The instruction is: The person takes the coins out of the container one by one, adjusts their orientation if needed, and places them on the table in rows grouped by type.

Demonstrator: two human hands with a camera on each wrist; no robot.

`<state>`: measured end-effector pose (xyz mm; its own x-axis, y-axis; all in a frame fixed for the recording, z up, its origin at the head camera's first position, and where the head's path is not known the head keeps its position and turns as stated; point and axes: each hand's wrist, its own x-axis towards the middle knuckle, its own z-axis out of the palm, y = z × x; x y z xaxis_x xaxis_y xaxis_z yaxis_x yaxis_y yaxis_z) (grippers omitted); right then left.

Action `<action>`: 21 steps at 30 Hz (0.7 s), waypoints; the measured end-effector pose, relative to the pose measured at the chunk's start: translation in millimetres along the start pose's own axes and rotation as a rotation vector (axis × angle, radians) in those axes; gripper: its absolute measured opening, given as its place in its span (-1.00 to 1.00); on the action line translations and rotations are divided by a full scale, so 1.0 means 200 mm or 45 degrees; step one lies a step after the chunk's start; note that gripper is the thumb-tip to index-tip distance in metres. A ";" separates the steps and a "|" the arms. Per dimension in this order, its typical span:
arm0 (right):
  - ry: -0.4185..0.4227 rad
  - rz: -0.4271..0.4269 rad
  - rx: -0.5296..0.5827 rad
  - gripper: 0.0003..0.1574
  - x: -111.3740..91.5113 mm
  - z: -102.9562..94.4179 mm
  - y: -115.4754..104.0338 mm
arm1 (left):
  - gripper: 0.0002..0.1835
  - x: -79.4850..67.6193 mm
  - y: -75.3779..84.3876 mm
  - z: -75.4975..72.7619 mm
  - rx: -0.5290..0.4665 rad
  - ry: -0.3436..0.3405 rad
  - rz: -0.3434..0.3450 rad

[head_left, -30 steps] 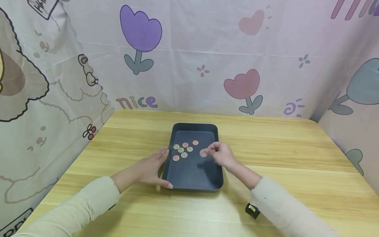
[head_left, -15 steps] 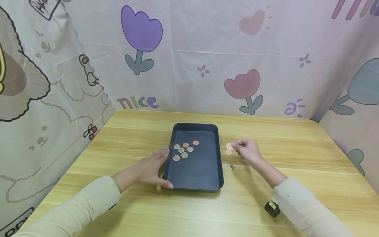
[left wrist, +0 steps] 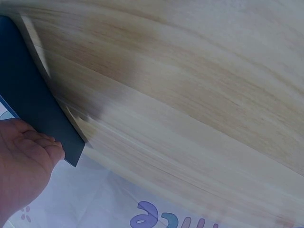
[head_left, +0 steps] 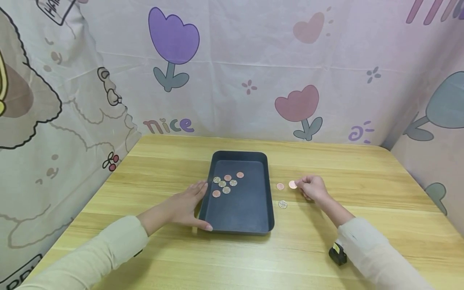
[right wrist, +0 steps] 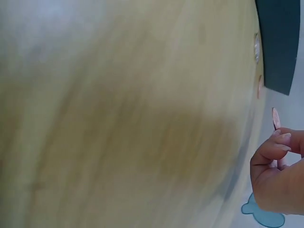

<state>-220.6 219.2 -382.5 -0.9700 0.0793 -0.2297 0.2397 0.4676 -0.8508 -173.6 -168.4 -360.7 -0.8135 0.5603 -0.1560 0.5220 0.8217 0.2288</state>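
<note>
A dark rectangular tray [head_left: 241, 215] holds several copper and brassy coins, among them a copper coin [head_left: 216, 193], scattered in its left half. Along its left wall rests my left hand [head_left: 186, 203], fingers extended and thumb at the near corner; the left wrist view shows those fingers against the tray wall [left wrist: 40, 90]. To the right of the tray, my right hand [head_left: 313, 188] pinches a copper coin [head_left: 292, 185] between thumb and index finger; the right wrist view shows this coin [right wrist: 275, 118] edge-on. Between that hand and the tray lie another copper coin [head_left: 280, 186] and a paler coin [head_left: 282, 204].
Everything stands on a light wooden table [head_left: 170, 155]. A printed cloth [head_left: 232, 80] hangs behind it and at both sides. A small black device [head_left: 338, 253] sits at the right sleeve.
My right hand, pinching a copper coin, has gone from above the tray to the table at its right, then slightly farther right and down. My left hand and the tray stay put.
</note>
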 end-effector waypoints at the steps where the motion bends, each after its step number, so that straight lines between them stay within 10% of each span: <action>1: -0.005 0.010 -0.005 -0.76 0.01 0.00 0.01 | 0.36 0.00 0.00 0.00 -0.003 -0.001 -0.001; 21: 0.099 0.046 -0.277 -0.78 0.04 0.01 0.03 | 0.35 0.00 -0.01 0.02 -0.007 0.011 0.013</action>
<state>-226.1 221.0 -389.6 -0.9631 0.1631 -0.2139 0.2683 0.6411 -0.7191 -173.5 -169.7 -364.0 -0.8103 0.5678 -0.1449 0.5290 0.8152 0.2360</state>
